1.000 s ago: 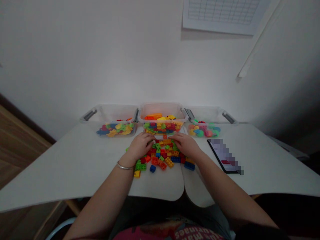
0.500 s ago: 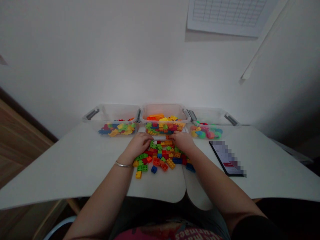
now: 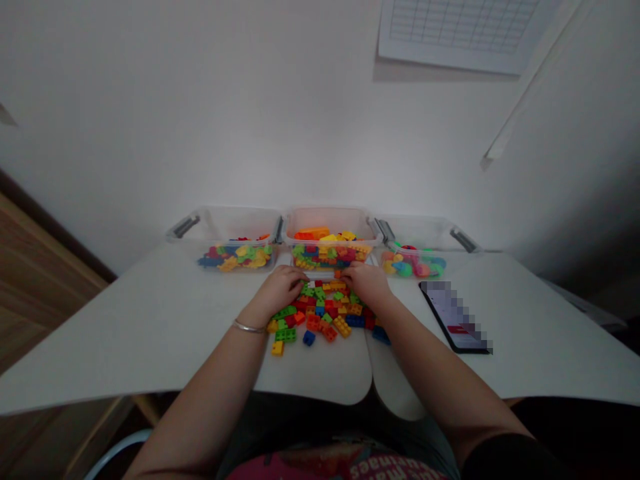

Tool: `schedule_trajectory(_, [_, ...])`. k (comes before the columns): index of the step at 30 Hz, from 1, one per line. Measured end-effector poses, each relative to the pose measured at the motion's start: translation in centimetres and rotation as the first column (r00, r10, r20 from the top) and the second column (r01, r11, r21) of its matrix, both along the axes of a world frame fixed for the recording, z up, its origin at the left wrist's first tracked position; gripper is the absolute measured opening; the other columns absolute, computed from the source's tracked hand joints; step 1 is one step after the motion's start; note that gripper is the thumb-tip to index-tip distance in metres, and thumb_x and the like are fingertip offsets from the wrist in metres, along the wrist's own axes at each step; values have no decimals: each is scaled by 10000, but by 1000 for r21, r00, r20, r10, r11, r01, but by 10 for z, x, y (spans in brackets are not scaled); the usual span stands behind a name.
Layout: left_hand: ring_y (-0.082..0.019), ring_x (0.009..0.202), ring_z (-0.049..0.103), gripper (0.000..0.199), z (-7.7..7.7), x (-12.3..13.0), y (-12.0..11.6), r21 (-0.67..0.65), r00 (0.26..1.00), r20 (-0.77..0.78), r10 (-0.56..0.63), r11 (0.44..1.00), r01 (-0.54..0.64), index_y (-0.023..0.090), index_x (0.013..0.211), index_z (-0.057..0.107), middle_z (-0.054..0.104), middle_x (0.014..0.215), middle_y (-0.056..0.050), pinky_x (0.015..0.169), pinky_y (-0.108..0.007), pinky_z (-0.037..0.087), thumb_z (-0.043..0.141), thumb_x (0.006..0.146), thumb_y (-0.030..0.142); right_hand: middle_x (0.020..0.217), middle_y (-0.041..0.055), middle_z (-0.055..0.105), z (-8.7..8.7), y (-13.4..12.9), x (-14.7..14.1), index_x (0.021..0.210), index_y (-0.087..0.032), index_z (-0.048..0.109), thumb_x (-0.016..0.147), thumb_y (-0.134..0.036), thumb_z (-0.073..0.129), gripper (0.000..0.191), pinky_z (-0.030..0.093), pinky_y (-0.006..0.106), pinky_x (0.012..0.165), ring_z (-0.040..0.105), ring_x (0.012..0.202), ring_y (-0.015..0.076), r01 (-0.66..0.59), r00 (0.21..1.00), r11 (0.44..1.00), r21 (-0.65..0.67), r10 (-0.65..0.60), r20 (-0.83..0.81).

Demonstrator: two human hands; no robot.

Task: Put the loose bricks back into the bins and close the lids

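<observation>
A loose heap of coloured toy bricks, in green, red, orange, yellow and blue, lies on the white table. My left hand rests at the heap's upper left edge, its fingers curled; whether it grips a brick is too small to tell. At the upper right edge is my right hand, with its fingertips bent together at a small orange brick. A blue brick and a yellow brick lie at the near side of the heap.
Behind the heap stand three clear bins: the left one and middle one hold bricks and shapes, the right one rounded pieces. A phone lies on the right. A printed sheet hangs on the wall.
Both hands stay almost where they were, with only slight finger movement. The view has shifted a little; the bricks look the same.
</observation>
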State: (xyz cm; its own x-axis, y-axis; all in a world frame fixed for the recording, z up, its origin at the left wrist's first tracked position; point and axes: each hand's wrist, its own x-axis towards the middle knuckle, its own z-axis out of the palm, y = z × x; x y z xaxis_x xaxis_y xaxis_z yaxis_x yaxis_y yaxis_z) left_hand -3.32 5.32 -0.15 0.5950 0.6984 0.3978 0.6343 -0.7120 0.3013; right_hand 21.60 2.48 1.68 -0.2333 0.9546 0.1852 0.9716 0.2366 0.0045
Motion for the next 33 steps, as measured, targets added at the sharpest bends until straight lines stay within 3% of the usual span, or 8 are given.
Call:
schedule_trajectory(7, [-242, 1010, 676, 272, -3, -1, 2, -16, 1000, 7, 1, 1000, -1, 188, 993, 754, 762, 1035, -88, 979, -426, 509, 536, 842, 126, 1028, 65, 728, -1, -2, 0, 995, -258, 765, 1002, -404, 425, 370, 423, 276, 650, 667, 876, 195, -9, 998, 995, 95, 15, -62])
schedule_trajectory(11, [-241, 1017, 672, 280, -6, -2, 3, -24, 999, 34, 2, 1000, -1, 182, 995, 745, 760, 1027, -93, 988, -434, 504, 517, 841, 123, 955, 52, 731, 8, -13, 2, 960, -246, 762, 987, -367, 446, 340, 384, 279, 622, 647, 785, 177, -123, 990, 980, 159, 133, -54])
schedule_trajectory(14, [-250, 1037, 670, 271, -8, -2, 4, -32, 997, 72, 18, 999, -16, 174, 1021, 723, 748, 1064, -108, 988, -442, 511, 529, 835, 136, 883, 55, 732, 19, -20, 5, 912, -231, 758, 973, -346, 453, 332, 393, 280, 661, 635, 780, 177, -177, 968, 943, 283, 218, -123])
schedule_trajectory(16, [-251, 1033, 674, 281, -8, -2, 4, -53, 990, 130, 53, 998, -46, 172, 1054, 698, 737, 1086, -115, 964, -440, 530, 545, 819, 148, 876, 66, 730, 28, -20, 10, 906, -221, 748, 960, -321, 453, 317, 415, 278, 714, 632, 812, 182, -119, 947, 911, 395, 224, -230])
schedule_trajectory(21, [-241, 987, 684, 354, -7, -1, 5, -133, 969, 228, 96, 989, -67, 167, 1126, 629, 724, 1059, -105, 924, -428, 552, 545, 782, 149, 774, 49, 664, 52, 5, 29, 896, -200, 719, 896, -305, 494, 248, 450, 300, 722, 573, 741, 189, 214, 824, 811, 544, 149, -546])
schedule_trajectory(24, [-238, 980, 682, 378, -7, -1, 5, -149, 966, 237, 101, 987, -67, 164, 1144, 612, 722, 1046, -102, 939, -435, 540, 548, 771, 152, 721, 35, 625, 58, 24, 39, 863, -182, 720, 874, -337, 522, 252, 441, 304, 706, 549, 715, 189, 307, 777, 803, 510, 98, -621])
schedule_trajectory(29, [-233, 975, 677, 377, -8, -3, 6, -144, 966, 243, 91, 988, -57, 166, 1148, 606, 719, 1039, -101, 920, -422, 539, 548, 775, 155, 756, 52, 652, 61, 40, 45, 901, -176, 763, 849, -341, 561, 266, 396, 294, 670, 549, 726, 192, 322, 835, 884, 339, -96, -541])
schedule_trajectory(33, [-232, 958, 682, 365, -8, -4, 6, -153, 966, 240, 95, 986, -59, 161, 1163, 597, 725, 1023, -99, 911, -416, 539, 539, 803, 183, 751, 41, 682, 62, 43, 47, 942, -178, 776, 854, -356, 561, 293, 369, 277, 628, 555, 680, 173, 341, 821, 905, 253, -156, -549])
